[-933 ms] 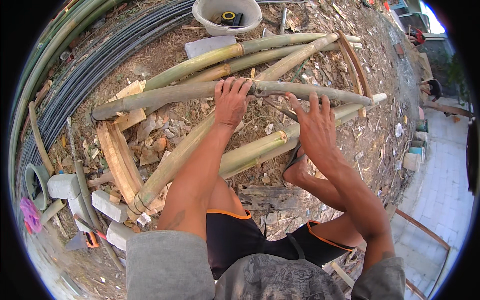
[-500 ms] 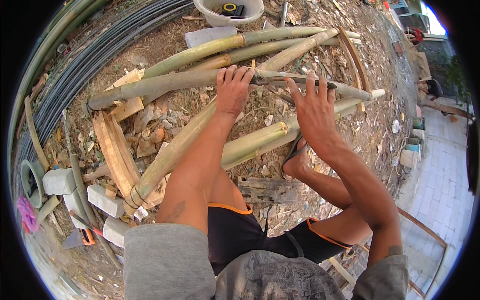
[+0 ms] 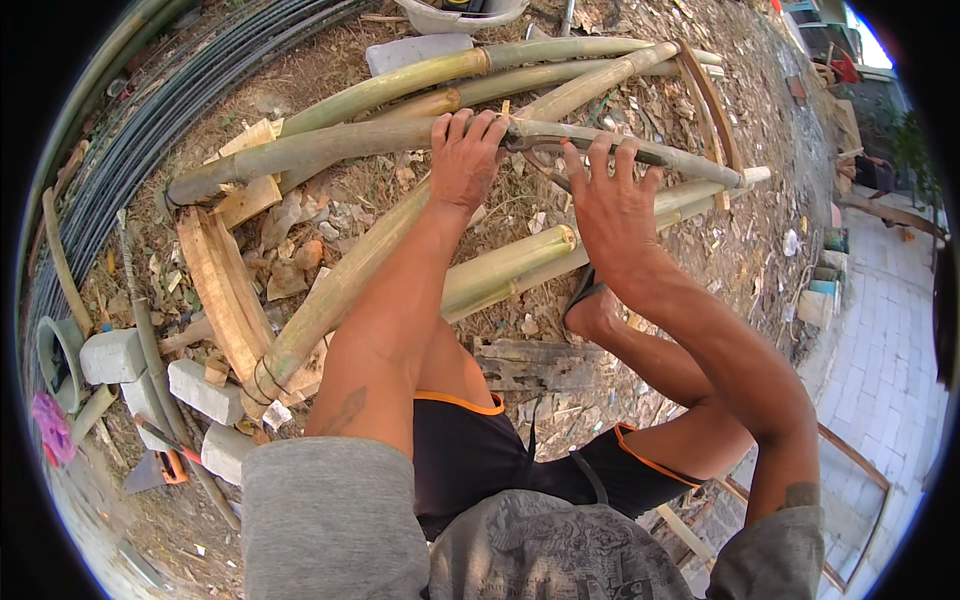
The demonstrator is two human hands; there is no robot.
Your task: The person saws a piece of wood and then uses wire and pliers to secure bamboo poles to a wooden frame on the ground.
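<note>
My left hand [image 3: 466, 168] is closed over the upper bamboo pole [image 3: 350, 142], near where another pole crosses it. Just right of its fingertips lies a dark metal hand tool [image 3: 545, 160] like pincers, its two long handles spread apart; its jaws are partly hidden beside the pole. My right hand [image 3: 615, 205] is over the handles, with its fingers stretched and spread. Below runs a second, greener bamboo pole [image 3: 510, 262]. A diagonal bamboo pole [image 3: 345, 285] passes under my left forearm, its lower end tied with dark wire to a wooden piece [image 3: 228, 295].
Long dark rods [image 3: 160, 130] curve along the upper left. Grey blocks [image 3: 205, 390] and a handsaw [image 3: 155, 472] lie at lower left. A whitish basin [image 3: 460, 15] stands at the top. A curved wooden strip [image 3: 712, 105] joins the poles' right ends. White paving [image 3: 885, 330] is at right.
The view has shifted slightly, so the poles sit a little higher. My right hand has moved slightly left along the handles, fingers still spread. My left hand stays on the pole.
</note>
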